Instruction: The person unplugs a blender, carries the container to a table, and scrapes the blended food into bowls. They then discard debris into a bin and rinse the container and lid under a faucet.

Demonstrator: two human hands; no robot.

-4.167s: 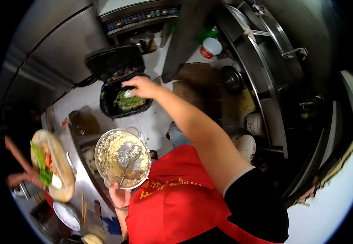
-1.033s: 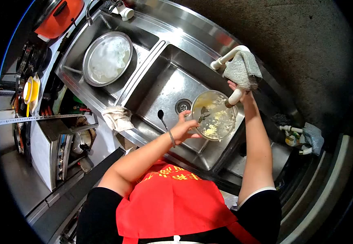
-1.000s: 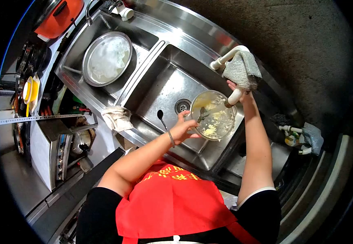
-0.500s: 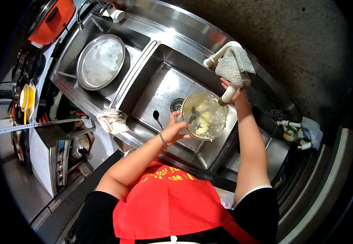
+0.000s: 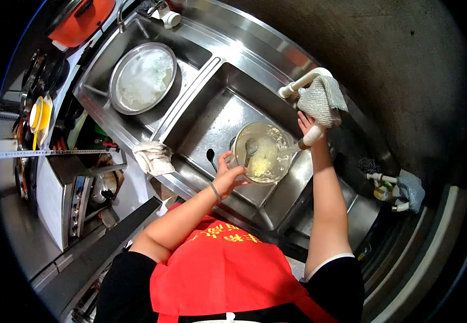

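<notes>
My left hand [image 5: 229,177] grips the near left rim of a round bowl [image 5: 238,148], held over the middle sink basin. Inside the bowl lie pale yellow bits in water [image 5: 266,157] and a spoon [image 5: 251,147]. A whitish stream runs into it from the white tap spout [image 5: 313,134]. My right hand [image 5: 308,125] is at this spout with its visible fingers stretched out; the spout and a grey cloth [image 5: 320,99] wrapped on the tap hide part of it. A dark spoon [image 5: 211,156] lies in the basin, left of my left hand.
A metal basin of foamy water [image 5: 116,81] sits in the left sink. On the sink edge lies a crumpled white cloth [image 5: 153,158]. Another wrapped tap [image 5: 410,188] stands at the right sink. A red pot [image 5: 83,27] is at the upper left.
The bowl has shifted left relative to the basin and now covers most of the drain. The spoon inside shows more clearly. My right hand stays by the spout; the whole view has shifted slightly.
</notes>
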